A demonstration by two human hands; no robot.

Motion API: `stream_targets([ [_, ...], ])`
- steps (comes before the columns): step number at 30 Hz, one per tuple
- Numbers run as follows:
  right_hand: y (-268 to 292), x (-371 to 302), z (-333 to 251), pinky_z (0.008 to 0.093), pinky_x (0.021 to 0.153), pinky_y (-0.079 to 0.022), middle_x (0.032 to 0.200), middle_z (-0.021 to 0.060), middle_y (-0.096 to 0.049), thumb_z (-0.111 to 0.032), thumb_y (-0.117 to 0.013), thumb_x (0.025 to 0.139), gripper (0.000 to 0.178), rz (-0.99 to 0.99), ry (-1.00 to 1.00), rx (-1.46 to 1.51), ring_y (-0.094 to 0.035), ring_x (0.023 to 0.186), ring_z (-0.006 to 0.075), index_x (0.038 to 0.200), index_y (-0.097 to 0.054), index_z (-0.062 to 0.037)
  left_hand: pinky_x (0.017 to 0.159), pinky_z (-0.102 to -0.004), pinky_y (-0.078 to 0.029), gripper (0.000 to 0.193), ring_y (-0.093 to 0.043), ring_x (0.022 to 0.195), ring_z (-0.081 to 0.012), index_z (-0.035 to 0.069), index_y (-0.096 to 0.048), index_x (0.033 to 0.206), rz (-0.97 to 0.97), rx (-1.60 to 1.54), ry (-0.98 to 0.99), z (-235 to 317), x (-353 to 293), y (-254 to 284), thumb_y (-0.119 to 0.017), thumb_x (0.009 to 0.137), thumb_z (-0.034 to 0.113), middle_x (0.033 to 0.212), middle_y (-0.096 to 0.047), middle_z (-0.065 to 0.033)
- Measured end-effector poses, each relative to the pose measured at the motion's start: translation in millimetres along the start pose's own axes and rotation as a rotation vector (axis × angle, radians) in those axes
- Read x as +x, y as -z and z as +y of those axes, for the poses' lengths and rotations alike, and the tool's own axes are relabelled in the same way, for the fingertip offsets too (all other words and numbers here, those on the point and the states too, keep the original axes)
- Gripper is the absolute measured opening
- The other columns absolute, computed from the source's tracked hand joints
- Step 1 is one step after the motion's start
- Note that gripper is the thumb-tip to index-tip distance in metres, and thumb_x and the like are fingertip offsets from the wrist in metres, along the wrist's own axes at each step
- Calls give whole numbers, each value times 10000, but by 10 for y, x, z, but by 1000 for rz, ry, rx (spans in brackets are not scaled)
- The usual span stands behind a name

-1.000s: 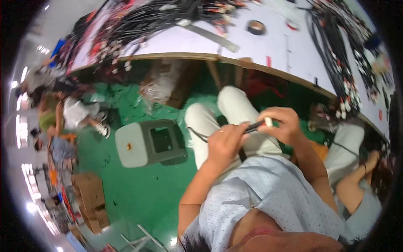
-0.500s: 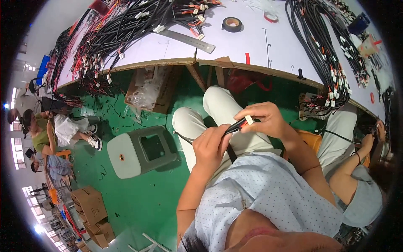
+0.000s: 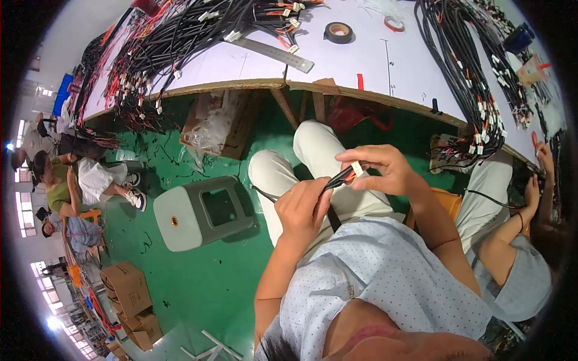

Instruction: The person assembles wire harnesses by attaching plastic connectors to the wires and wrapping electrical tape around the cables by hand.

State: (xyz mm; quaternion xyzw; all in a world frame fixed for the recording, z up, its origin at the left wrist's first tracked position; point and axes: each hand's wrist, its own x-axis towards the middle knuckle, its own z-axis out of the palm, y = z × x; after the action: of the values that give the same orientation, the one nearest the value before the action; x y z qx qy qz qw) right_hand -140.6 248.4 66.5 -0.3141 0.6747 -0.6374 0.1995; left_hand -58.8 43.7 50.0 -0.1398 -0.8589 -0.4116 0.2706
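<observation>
Above my lap, my left hand [image 3: 301, 206] is closed around a black-sheathed wire harness [image 3: 338, 179]. Black and red-orange wires come out of its sheath end toward a small white connector [image 3: 357, 169]. My right hand [image 3: 385, 171] pinches that connector and the wires by it between thumb and fingers. The cable's other part runs out past my left hand across my leg. Both hands sit in front of the table edge, close together, with the short bare wires bridging them.
The white-topped table [image 3: 361, 66] carries piled black harnesses [image 3: 186, 48], a steel ruler [image 3: 274, 54], black tape [image 3: 338, 32] and more harnesses [image 3: 457, 66] at right. A grey stool [image 3: 201, 213] stands on the green floor at left. A co-worker's arm [image 3: 512, 240] is close on my right.
My hands keep their holds on the harness and connector, with only slight finger shifts at the right hand. The view has shifted slightly. The co-worker's hands on the right have moved.
</observation>
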Motion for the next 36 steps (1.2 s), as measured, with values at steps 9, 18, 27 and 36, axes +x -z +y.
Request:
stream_targets([
  [9, -119, 62, 72, 279, 785, -489, 1023, 121, -636, 6, -773, 705, 334, 8, 28, -1, -620, 902, 176, 1013, -644, 7, 514, -317, -450, 201, -602, 599, -244, 26, -648, 925, -61, -8, 79, 38, -50, -61, -723, 739, 41, 765, -640, -95],
  [18, -122, 160, -131, 304, 670, -531, 862, 102, -656, -35, -716, 686, 216, 15, 268, -299, -654, 745, 231, 897, -667, -21, 450, -299, -351, 194, -469, 485, -189, 8, -632, 937, -19, -27, 21, 27, -27, -101, -714, 762, -3, 647, -542, -81],
  [27, -85, 220, -56, 279, 553, -522, 797, 92, -639, -2, -705, 621, 208, 23, 421, -434, -627, 630, 215, 820, -654, -27, 556, -326, -474, 167, -625, 647, -263, 22, -642, 928, -70, -1, 149, 96, -8, -98, -712, 778, 44, 801, -656, -111],
  [36, -40, 256, 27, 316, 558, -509, 764, 75, -628, -63, -662, 668, 138, -27, 430, -442, -627, 634, 229, 803, -661, -37, 624, -334, -496, 206, -633, 691, -277, 18, -641, 971, -83, -114, 373, 119, -38, -83, -717, 796, 94, 820, -657, -130],
])
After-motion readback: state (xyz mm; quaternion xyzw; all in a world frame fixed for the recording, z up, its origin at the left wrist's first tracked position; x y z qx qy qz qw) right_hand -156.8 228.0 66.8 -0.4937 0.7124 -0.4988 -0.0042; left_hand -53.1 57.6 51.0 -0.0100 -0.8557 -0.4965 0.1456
